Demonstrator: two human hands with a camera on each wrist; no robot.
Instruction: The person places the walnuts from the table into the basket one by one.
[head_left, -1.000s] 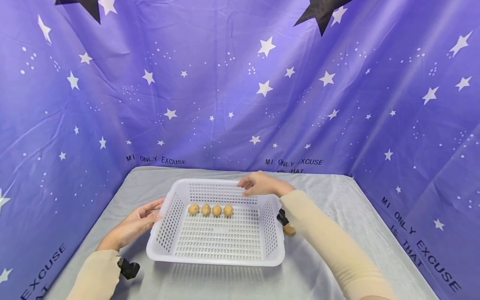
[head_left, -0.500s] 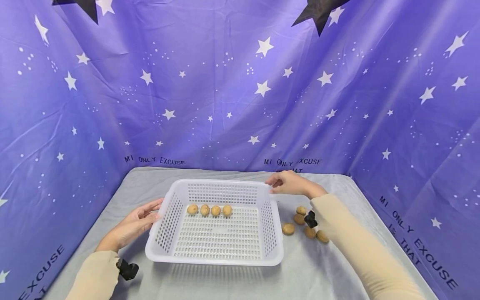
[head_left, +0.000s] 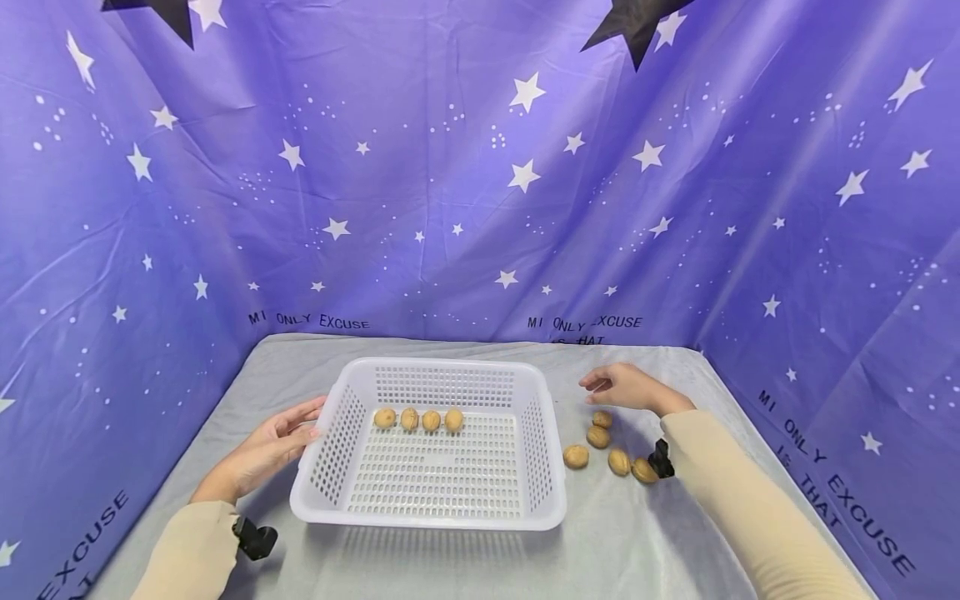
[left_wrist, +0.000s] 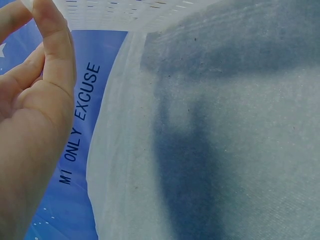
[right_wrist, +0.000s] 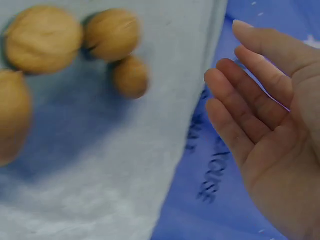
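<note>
A white plastic basket point(head_left: 435, 525) with perforated walls stands in the middle of the head view. Several walnuts point(head_left: 408, 419) lie inside it in a row towards the back. My left hand point(head_left: 262, 450) pinches the basket's left rim between thumb and fingers; in the left wrist view that hand point(left_wrist: 45, 85) meets the rim at the top. Right of the basket, several more walnuts point(head_left: 597, 437) lie loose on the cloth. Just above and behind them hovers my right hand point(head_left: 630, 387), holding nothing. The right wrist view shows its fingers point(right_wrist: 240, 100) relaxed, beside blurred walnuts point(right_wrist: 112, 35).
Grey cloth point(head_left: 360, 567) covers the table. A purple curtain point(head_left: 435, 208) with white stars encloses the back and both sides. Black wrist cameras sit on the left sleeve point(head_left: 187, 550) and right sleeve point(head_left: 742, 492).
My right hand has moved right, from over the basket's back rim to above the loose walnuts, uncovering them. My left hand, the basket and its walnuts stay in place.
</note>
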